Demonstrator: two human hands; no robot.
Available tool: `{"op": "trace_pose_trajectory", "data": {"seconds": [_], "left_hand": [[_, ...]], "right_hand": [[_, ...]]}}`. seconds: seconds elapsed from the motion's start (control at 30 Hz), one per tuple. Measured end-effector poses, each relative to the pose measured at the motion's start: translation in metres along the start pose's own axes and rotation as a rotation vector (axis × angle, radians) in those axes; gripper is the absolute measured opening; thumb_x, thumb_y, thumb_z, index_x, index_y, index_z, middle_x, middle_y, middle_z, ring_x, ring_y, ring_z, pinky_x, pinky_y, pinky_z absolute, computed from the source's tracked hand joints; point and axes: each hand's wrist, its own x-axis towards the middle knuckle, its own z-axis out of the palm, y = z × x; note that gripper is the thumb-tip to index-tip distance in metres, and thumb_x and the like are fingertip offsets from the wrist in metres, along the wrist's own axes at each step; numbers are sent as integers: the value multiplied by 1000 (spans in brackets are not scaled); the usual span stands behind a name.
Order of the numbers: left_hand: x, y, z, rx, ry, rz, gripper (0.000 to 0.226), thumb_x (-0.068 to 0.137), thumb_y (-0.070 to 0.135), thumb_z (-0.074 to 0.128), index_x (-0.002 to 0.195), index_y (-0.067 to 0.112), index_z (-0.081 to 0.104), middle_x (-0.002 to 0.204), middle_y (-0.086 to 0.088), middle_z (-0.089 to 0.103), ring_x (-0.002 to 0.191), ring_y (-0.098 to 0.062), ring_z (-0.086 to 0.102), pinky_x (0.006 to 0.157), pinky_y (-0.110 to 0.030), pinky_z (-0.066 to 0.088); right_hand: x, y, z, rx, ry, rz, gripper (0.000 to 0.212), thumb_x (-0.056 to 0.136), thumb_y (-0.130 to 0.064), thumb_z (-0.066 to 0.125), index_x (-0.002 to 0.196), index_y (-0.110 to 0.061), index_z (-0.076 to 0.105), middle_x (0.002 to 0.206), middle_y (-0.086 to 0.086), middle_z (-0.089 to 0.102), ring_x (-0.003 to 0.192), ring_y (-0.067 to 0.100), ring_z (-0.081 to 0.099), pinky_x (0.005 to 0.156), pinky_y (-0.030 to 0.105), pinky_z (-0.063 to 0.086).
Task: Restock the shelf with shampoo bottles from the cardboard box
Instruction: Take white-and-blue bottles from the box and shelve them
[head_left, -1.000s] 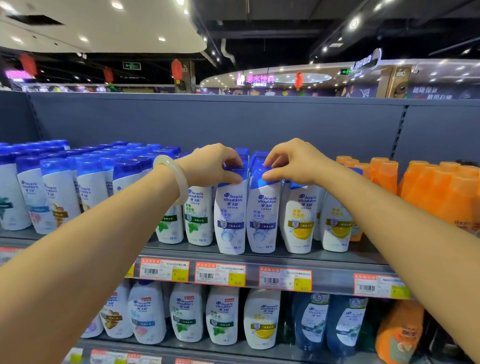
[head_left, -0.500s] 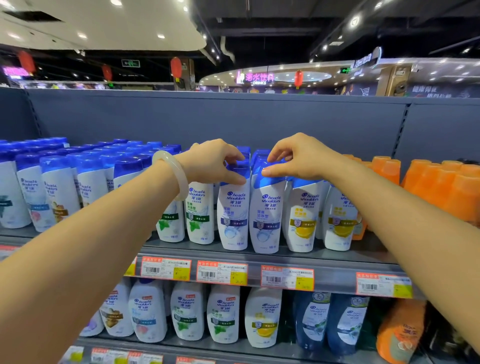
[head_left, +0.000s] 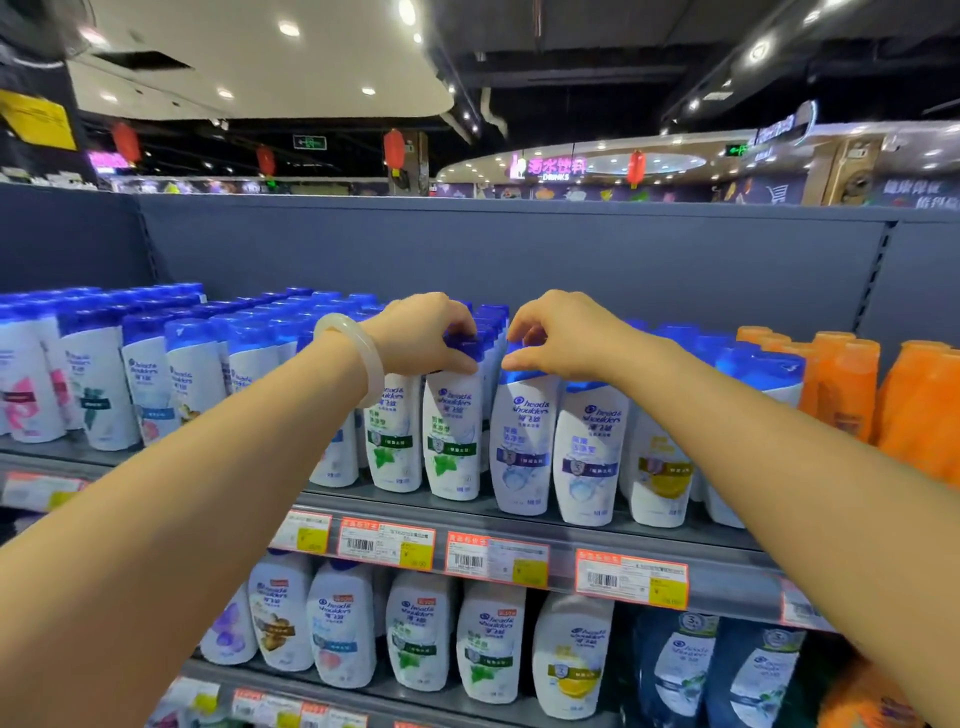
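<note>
L hand (head_left: 423, 332) & R hand (head_left: 558, 335), fingers curled, each grip a shampoo bottle (head_left: 452, 441) cap on shelf (head_left: 727, 577)

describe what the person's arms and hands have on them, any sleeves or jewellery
Both forearms are bare, with no sleeves in view. The left hand has a smooth, pale, translucent white bangle round its wrist. The right hand shows no ring, watch or glove.

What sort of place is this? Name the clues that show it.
Most likely a supermarket aisle: rows of shampoo bottles on a grey shelf, barcoded price tags along its edge, and a lit "DRINKS" sign beyond.
</note>
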Motion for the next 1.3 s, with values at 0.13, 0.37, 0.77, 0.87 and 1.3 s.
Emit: {"op": "trace_pose_trajectory", "data": {"seconds": [0.13, 0.37, 0.77, 0.87, 1.3], "left_hand": [[0, 3, -5, -56, -21, -7, 37, 80, 29, 70, 108, 7, 63, 102, -8, 63, 89, -26, 56, 84, -37, 48], [-2, 8, -8, -59, -29, -6, 36, 80, 32, 70, 106, 8, 65, 100, -8, 66, 91, -26, 60, 78, -33, 47], [-15, -3, -10, -79, 28, 7, 59, 75, 44, 70, 126, 20, 54, 125, 2, 56, 114, -18, 52, 97, -34, 43], [-16, 3, -8, -103, 108, 48, 50, 79, 46, 65, 121, 19, 58, 122, 1, 57, 111, -17, 52, 92, -30, 41], [21, 96, 24, -33, 116, 198, 56, 82, 51, 60, 128, 21, 51, 130, 1, 53, 120, -22, 48, 100, -40, 36]], "right_hand": [[-1, -1, -2, 54, 2, 1, 35, 83, -31, 66, 114, -13, 64, 113, 6, 65, 106, 22, 58, 94, 38, 47], [-2, -1, -1, 57, 16, -11, 35, 83, -31, 66, 112, -13, 65, 109, 6, 67, 101, 20, 59, 89, 35, 49], [-7, 3, -11, 57, 88, -11, 38, 84, -42, 61, 112, -15, 64, 117, 5, 64, 106, 19, 58, 88, 31, 47], [-17, 16, -21, 58, 156, 9, 31, 87, -37, 58, 107, -14, 67, 112, 5, 66, 95, 16, 56, 80, 27, 42], [-62, 87, -48, -40, -59, 227, 47, 74, -33, 75, 116, -17, 62, 118, 5, 64, 105, 20, 59, 92, 32, 46]]}}
